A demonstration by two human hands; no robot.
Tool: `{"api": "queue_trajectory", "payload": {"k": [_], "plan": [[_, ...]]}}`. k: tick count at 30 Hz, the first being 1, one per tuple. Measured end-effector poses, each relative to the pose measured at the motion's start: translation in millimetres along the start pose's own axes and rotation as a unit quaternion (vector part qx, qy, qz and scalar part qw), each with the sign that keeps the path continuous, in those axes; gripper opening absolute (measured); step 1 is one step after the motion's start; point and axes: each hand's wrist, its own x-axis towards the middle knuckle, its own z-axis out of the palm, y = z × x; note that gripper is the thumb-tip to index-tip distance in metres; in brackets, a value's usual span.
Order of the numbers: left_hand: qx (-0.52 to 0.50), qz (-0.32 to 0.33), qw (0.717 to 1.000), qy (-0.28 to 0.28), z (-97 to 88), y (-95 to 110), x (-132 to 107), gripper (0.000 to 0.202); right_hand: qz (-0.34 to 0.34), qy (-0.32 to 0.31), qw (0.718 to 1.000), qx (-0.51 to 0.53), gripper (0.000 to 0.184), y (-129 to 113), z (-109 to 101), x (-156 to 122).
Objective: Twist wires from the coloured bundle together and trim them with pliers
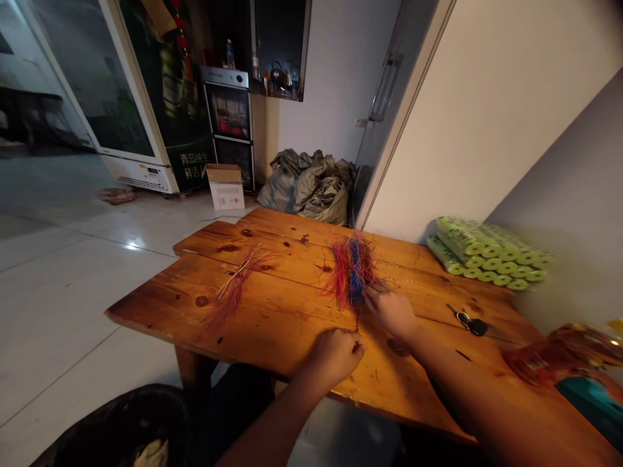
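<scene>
A bundle of loose red, orange and blue strands (355,263) lies on the wooden table (287,311), in front of me. From its near end a thin dark twisted cord (359,319) runs toward me. My left hand (337,353) is closed, with the end of this cord pinched between thumb and fingers. At the bundle's near right corner is my right hand (390,312), its fingers curled against the strands; what they grip is hidden. A second, thinner spread of red and pale strands (238,282) rests farther left on the table.
Green-wrapped rolls (491,253) are stacked at the table's right end. Keys (471,322) and a bottle of reddish liquid (567,353) are on the right. A black bin (121,421) stands at lower left. Sacks (311,185) and a box (225,187) sit beyond the table.
</scene>
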Motion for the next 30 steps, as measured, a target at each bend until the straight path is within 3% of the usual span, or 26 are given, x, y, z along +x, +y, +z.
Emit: {"api": "queue_trajectory", "payload": {"k": [6,9,12,16,21,27,30], "plan": [[-0.108,0.006,0.994,0.028,7.7,-3.3,9.0,0.025,0.055,0.037,0.996,0.056,0.027,-7.1,16.1,-31.6],[-0.118,-0.001,0.992,0.043,10.6,-4.3,11.3,0.025,0.040,0.079,0.993,0.079,0.026,-8.6,17.2,-34.1],[-0.095,0.017,0.994,0.043,13.1,-4.4,10.3,0.025,0.014,0.109,0.993,0.029,0.025,-11.7,9.5,-24.2],[-0.071,0.024,0.997,0.032,14.0,-4.1,7.8,0.024,-0.039,0.067,0.995,-0.063,0.023,-13.2,0.3,0.2],[-0.092,0.000,0.995,0.025,11.5,-5.7,7.3,0.023,-0.107,0.020,0.991,-0.079,0.016,-8.9,-0.5,14.8],[-0.181,-0.025,0.983,0.029,9.3,-3.8,8.9,0.017,-0.123,0.040,0.989,-0.078,0.013,-5.5,4.7,-6.1],[-0.323,-0.090,0.942,0.015,10.2,-3.0,14.3,0.011,-0.135,0.053,0.989,-0.019,0.013,-5.2,6.5,-29.1]]}}
